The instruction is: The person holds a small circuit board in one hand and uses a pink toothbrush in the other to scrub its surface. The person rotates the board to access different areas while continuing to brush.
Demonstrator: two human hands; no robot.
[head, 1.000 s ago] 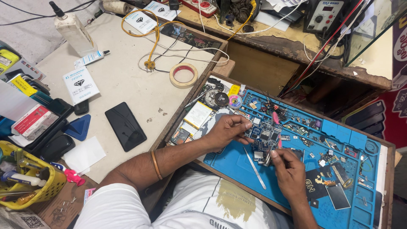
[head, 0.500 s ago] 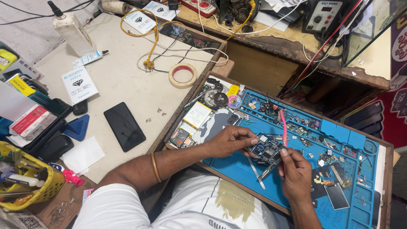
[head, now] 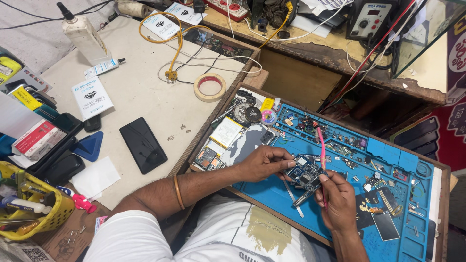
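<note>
Holding a small blue circuit board (head: pixel 305 175) above a blue work mat (head: pixel 272 196), the left hand (head: pixel 264 162) pinches the board's near edge between thumb and fingers. The right hand (head: pixel 337 199) is clenched around a thin pink tool (head: pixel 321 145), whose shaft rises straight up from the fist, just beyond the board's far side. The two hands are close together, with the board between them. A pair of metal tweezers (head: pixel 294 196) lies on the mat just below the board, between the wrists. Beyond the right hand the mat is strewn with tiny parts and screws, and a dark flat phone panel (head: pixel 386 225) lies beside the right wrist. Ahead of the left hand sit a pale rectangular battery (head: pixel 225 132) and a round dark disc (head: pixel 252 114). Well off past the left forearm, on the pale counter (head: pixel 141 92), lie a black phone (head: pixel 143 145) and a roll of tape (head: pixel 209 87). A yellow basket (head: pixel 29 208) stands near the left elbow.
</note>
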